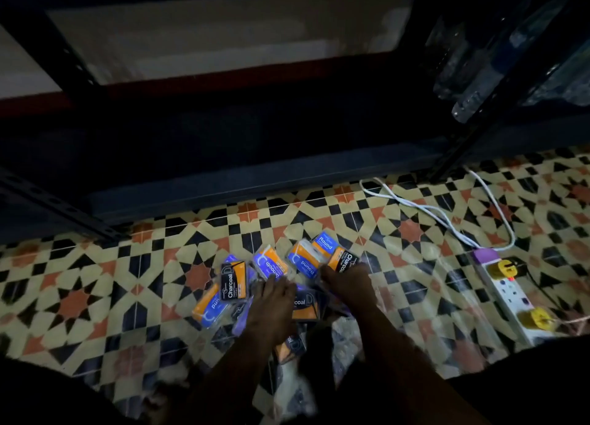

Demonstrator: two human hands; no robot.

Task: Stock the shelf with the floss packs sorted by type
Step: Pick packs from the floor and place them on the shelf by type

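1. Dark metal shelf frame point(51, 201) across upper frame, lower shelf board point(223, 182) dim.
2. Floss packs point(271, 281) heaped on patterned tile floor point(95, 281), centre frame: Charcoal pack point(232, 281) at left, Smooth pack point(269, 263), Round pack point(325, 244) upper right of pile.
3. Left hand point(271, 300) lies on pile, fingers spread fairly flat, touching packs; grip cannot tell.
4. Right hand point(346, 281) on packs, fingertips hidden, hold unclear.
5. White power strip point(507, 293) right edge, cable point(415, 204) looping up.

Bare forearms, no sleeves; left hand point(271, 300), right hand point(348, 284) ungloved.
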